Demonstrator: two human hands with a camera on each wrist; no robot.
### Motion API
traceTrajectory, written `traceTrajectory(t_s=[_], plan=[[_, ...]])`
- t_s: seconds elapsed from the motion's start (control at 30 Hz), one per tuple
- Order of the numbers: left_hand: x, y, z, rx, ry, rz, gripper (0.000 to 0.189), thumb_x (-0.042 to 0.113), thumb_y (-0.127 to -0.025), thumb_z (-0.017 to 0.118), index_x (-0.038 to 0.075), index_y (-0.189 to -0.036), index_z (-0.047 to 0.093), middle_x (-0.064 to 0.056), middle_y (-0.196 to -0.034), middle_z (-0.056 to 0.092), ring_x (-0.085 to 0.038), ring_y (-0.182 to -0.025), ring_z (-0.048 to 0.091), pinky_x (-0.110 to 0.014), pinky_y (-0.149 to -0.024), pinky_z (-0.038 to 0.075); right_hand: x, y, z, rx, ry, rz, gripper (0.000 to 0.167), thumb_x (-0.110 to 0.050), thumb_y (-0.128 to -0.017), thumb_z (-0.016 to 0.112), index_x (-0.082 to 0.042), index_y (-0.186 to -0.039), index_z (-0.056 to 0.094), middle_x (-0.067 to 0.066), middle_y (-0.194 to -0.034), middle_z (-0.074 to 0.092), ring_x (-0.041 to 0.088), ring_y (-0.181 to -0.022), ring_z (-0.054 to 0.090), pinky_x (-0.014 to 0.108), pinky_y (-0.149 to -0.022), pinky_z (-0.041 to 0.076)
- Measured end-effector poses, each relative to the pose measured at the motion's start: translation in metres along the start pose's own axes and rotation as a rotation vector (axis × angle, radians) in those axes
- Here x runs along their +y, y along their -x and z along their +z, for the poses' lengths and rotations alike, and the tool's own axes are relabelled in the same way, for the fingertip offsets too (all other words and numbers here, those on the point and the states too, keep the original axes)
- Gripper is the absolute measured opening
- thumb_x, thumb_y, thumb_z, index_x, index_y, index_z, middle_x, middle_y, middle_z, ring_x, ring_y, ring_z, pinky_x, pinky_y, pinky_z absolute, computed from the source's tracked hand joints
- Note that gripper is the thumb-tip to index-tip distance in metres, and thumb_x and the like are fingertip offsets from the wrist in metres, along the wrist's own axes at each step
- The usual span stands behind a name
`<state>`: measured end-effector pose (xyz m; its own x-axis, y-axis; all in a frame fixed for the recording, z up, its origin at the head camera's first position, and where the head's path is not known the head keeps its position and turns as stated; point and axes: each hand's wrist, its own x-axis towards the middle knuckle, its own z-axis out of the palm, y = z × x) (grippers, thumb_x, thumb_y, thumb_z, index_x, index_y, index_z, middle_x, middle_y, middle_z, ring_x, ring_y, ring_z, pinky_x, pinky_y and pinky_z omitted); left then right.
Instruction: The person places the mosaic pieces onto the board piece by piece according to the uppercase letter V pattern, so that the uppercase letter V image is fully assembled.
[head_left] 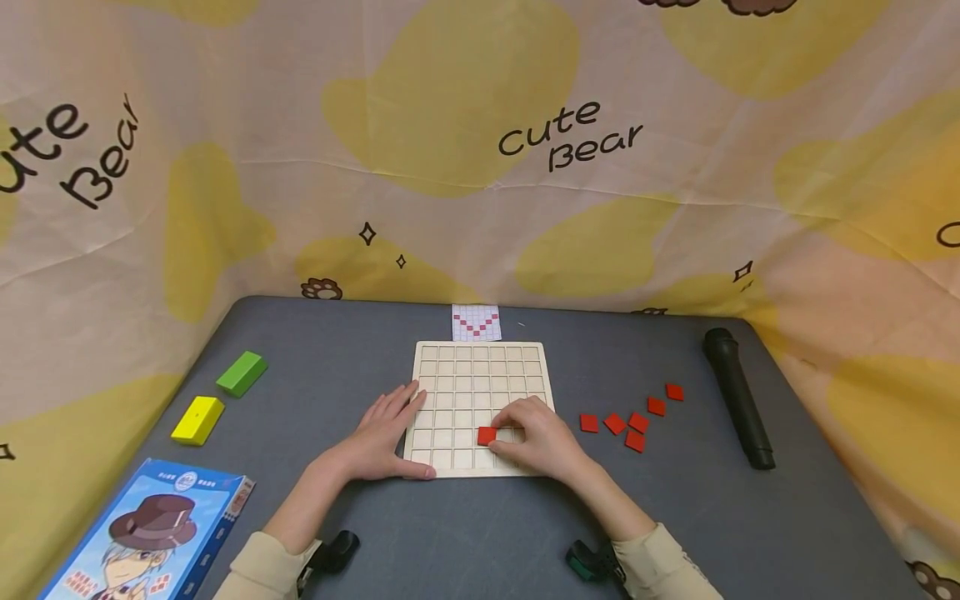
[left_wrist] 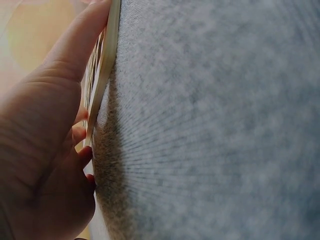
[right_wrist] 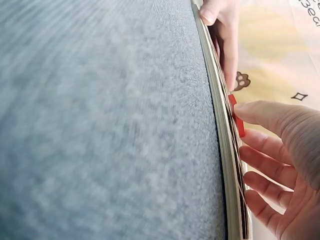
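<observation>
Red tile [head_left: 487, 436] lying just left of the right hand [head_left: 536, 437]

Watching remotely through the head and wrist views. Right hand is pinching the red tile, thumb on the side nearer the person, forefinger on the far side; the other fingers are spreading loosely behind that pinch. The tile is sitting at the tips, leftward of the palm, over a near row of the gridded board [head_left: 446, 375], around the middle of its width. Seen from above it's showing as a square, so I'm reading no long axis; its sides are running roughly with the grid lines.

I cannot tell whether the tile is resting flat in its square or hovering a touch above. That fit, tile edges against the lines right under the grip, is what I'm judging the coming move to be turning on.

Left hand [head_left: 378, 442] is lying farther left of the grip, not holding the tile: fingers are stretching along the board's left edge, thumb is touching its near edge. I'm taking it as a brace. The right is clearly the nearer hand.

To the right of the grip, off the board, loose red tiles [head_left: 634, 440] are scattering; beyond the board's far edge a patterned card [head_left: 476, 323] is lying
</observation>
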<state>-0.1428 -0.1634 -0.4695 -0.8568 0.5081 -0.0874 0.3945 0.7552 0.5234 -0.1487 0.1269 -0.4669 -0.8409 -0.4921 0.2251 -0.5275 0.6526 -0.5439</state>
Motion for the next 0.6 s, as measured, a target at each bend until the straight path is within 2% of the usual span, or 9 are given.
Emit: traceTrajectory(t_s=[0.37, 0.5, 0.6], plan=[[0.0004, 0.0, -0.0005, -0.003, 0.004, -0.001, 0.116, 0.062, -0.073, 0.077, 0.001, -0.154, 0.021, -0.019, -0.161, 0.012, -0.04, -0.146, 0.01, -0.06, -0.113, 0.009, -0.0026, -0.0009, 0.0033, 0.004, 0.018, -0.026, 0.023, -0.024, -0.078, 0.081, -0.015, -0.098, 0.073, -0.005, -0.1, 0.066, 0.013, -0.093, 0.052, 0.033, -0.081, 0.046], [-0.0006, -0.0003, -0.0001, 0.004, 0.011, 0.007, 0.116, 0.062, -0.073, 0.077, 0.001, -0.154, 0.022, -0.019, -0.16, 0.013, -0.04, -0.146, 0.011, -0.06, -0.112, 0.01, 0.0, 0.0009, 0.0002, 0.033, -0.014, -0.031, 0.022, -0.021, -0.081, 0.078, -0.014, -0.102, 0.073, -0.004, -0.103, 0.068, 0.014, -0.096, 0.055, 0.034, -0.083, 0.046], [-0.0014, -0.0006, 0.0004, 0.011, 0.02, 0.016, 0.116, 0.061, -0.072, 0.078, 0.001, -0.154, 0.022, -0.019, -0.16, 0.013, -0.04, -0.146, 0.011, -0.062, -0.111, 0.011, 0.0061, 0.0042, -0.0045, 0.072, -0.035, -0.011, 0.019, -0.018, -0.084, 0.076, -0.015, -0.102, 0.074, -0.004, -0.102, 0.068, 0.015, -0.095, 0.056, 0.034, -0.08, 0.046]])
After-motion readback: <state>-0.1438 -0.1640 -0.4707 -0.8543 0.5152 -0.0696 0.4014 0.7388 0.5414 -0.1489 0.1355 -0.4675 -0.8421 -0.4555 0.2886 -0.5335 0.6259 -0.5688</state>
